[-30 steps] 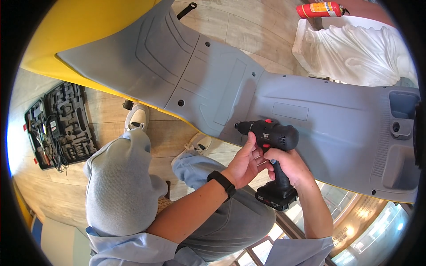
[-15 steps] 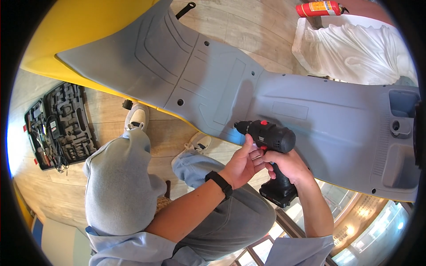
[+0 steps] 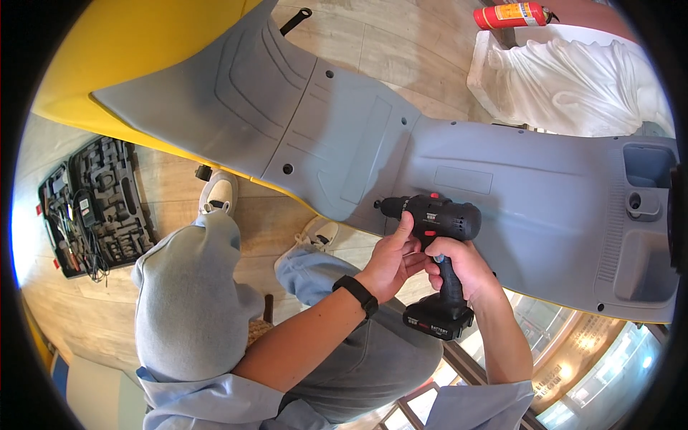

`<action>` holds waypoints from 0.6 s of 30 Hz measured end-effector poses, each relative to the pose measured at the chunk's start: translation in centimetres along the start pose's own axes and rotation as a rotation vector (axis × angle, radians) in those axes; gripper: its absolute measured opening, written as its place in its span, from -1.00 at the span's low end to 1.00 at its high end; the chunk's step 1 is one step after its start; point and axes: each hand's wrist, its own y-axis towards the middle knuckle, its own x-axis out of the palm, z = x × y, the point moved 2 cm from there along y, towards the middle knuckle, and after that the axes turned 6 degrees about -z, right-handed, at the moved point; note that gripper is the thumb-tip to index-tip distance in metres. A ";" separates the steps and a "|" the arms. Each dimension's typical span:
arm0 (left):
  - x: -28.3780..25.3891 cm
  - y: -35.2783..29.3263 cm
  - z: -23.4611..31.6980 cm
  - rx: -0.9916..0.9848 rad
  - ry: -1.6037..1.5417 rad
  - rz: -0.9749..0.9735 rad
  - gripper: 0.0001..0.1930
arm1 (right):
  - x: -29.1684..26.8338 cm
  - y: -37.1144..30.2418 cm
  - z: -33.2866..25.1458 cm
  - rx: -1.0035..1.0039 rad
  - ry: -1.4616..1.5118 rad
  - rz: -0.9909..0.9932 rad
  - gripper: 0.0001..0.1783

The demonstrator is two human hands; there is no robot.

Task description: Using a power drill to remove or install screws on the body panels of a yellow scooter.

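Note:
A black cordless drill [image 3: 450, 221] with red buttons lies sideways over the grey plastic floor panel [image 3: 530, 179] of a yellow vehicle body, its chuck toward the left. My right hand [image 3: 469, 269] is wrapped round the upper handle, just under the motor housing. From the left my left hand [image 3: 390, 261] cups the drill's front part, thumb laid against its side and fingers curled beneath. The battery [image 3: 438, 319] hangs below my right hand. The chuck's tip is close above the panel's edge; whether it touches anything cannot be made out.
An open tool case [image 3: 93, 208] with sockets and cables lies on the wooden floor [image 3: 244, 244] at left. A white tub-like piece [image 3: 566, 86] and a red fire extinguisher [image 3: 510, 16] are at the upper right. My knees [image 3: 190, 301] are below the panel. Dark screw holes [image 3: 287, 169] dot it.
The drill has turned slightly in my hands, its battery end swinging left and its side now facing up more. The view has shifted a little; both hands stay on the drill.

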 end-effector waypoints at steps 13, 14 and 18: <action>0.6 0.5 0.6 0.053 -0.034 -0.030 -0.29 | -0.6 0.7 -2.0 0.014 -0.069 -0.015 -0.84; 0.6 0.5 0.6 0.059 -0.034 -0.044 -0.28 | -0.6 0.6 -2.1 0.025 -0.097 -0.013 -0.83; 0.1 0.5 0.2 0.063 -0.061 -0.060 -0.25 | -0.6 0.6 -2.0 0.044 -0.130 -0.046 -0.82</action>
